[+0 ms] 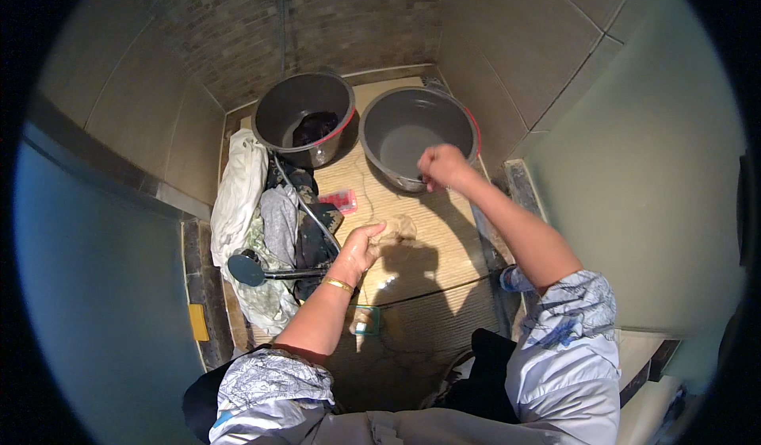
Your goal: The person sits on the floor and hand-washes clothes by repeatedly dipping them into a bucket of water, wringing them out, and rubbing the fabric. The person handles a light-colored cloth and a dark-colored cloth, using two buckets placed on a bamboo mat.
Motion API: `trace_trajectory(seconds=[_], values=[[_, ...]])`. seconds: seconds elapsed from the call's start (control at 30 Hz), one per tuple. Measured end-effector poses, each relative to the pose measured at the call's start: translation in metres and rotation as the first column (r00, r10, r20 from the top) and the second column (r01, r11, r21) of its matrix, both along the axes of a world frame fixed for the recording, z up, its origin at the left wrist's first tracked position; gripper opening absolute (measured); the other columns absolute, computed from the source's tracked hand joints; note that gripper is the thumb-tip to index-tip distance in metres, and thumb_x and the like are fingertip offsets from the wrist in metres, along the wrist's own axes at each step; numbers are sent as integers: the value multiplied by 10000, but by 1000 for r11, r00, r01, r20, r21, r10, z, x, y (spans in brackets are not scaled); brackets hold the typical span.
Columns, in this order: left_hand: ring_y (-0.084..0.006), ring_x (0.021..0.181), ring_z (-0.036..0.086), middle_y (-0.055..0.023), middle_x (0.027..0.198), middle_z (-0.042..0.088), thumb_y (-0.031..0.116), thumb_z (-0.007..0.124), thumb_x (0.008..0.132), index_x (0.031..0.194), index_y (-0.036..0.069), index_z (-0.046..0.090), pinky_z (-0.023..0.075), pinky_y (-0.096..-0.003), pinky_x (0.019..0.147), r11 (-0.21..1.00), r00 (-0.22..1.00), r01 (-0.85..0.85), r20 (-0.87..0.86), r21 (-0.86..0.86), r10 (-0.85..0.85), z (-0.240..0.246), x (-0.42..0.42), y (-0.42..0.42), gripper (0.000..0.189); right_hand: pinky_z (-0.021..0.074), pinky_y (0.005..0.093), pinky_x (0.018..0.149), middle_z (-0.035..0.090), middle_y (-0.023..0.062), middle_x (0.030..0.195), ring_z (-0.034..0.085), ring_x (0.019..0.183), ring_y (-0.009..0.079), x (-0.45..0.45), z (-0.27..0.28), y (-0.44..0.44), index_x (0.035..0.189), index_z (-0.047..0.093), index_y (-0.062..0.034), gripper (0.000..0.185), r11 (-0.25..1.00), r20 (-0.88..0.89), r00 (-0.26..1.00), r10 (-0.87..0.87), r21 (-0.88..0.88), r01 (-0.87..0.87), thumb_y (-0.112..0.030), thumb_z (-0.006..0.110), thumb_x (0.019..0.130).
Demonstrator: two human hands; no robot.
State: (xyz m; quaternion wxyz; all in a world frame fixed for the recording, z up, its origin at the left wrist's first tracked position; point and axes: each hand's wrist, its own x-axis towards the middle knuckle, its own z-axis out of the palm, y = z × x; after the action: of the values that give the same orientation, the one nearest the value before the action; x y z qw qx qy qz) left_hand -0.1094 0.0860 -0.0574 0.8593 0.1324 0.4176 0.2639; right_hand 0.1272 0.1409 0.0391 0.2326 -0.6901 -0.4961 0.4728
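My left hand (358, 253), wet and wearing a gold-coloured bracelet (339, 284), grips a small wet beige cloth (402, 228) over the ribbed floor. My right hand (443, 168) is curled into a loose fist above the front rim of the right grey basin (389, 109). Nothing shows in that fist, though its fingers are partly turned away and slightly blurred. The right basin seems to hold some water. Beside it stands a second grey basin (279, 103) with a dark cloth (315, 128) inside.
White garments (241, 171), a grey cloth (279, 219) and camouflage-patterned clothing (318, 225) lie piled at left. A shower head (246, 269) with a metal hose (306, 208) rests on them. A red plastic item (340, 201) and teal soap dish (374, 320) sit on the floor (458, 231).
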Motion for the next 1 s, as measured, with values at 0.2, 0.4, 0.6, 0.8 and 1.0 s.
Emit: trace_trajectory(seconds=[0.2, 0.4, 0.6, 0.8, 1.0], values=[[-349, 967, 590, -174, 1080, 606, 186, 553, 894, 1180, 11, 508, 511, -467, 809, 955, 943, -270, 169, -121, 288, -26, -4, 17, 339, 468, 415, 884, 625, 233, 1013, 601, 990, 358, 17, -54, 74, 1087, 599, -17, 369, 927, 590, 749, -300, 366, 83, -277, 574, 826], [-367, 958, 557, -230, 1143, 524, 186, 531, 911, 1236, -7, 414, 520, -425, 791, 920, 895, -284, 271, -269, 355, -44, 6, 28, 396, 558, 405, 740, 649, 210, 907, 655, 878, 320, 9, -61, 73, 974, 603, 42, 375, 932, -662, 684, -306, -356, 72, -324, 546, 909], [-350, 953, 554, -198, 1114, 536, 240, 564, 905, 1200, 24, 443, 499, -480, 785, 929, 919, -352, 147, -115, 366, -27, 24, 38, 385, 555, 337, 515, 663, 148, 777, 658, 598, 242, -3, -38, 68, 878, 608, 36, 281, 958, -424, 877, 227, -64, -279, -235, 539, 906], [-335, 1121, 530, -111, 1238, 552, 185, 565, 874, 1170, 69, 544, 403, -500, 944, 883, 883, -437, 106, -172, 457, -21, 16, 32, 319, 472, 446, 843, 651, 194, 1012, 624, 944, 347, 31, -88, 86, 977, 641, 24, 321, 876, 510, 721, -468, 372, 306, -254, 569, 834], [-289, 1115, 543, -116, 1186, 585, 43, 493, 870, 1157, 40, 548, 406, -438, 977, 874, 850, -441, 216, -206, 480, -31, 9, 34, 291, 553, 437, 787, 646, 190, 974, 651, 901, 289, 13, -81, 73, 1015, 584, 31, 459, 941, -798, 523, -298, -337, 22, -412, 534, 909]])
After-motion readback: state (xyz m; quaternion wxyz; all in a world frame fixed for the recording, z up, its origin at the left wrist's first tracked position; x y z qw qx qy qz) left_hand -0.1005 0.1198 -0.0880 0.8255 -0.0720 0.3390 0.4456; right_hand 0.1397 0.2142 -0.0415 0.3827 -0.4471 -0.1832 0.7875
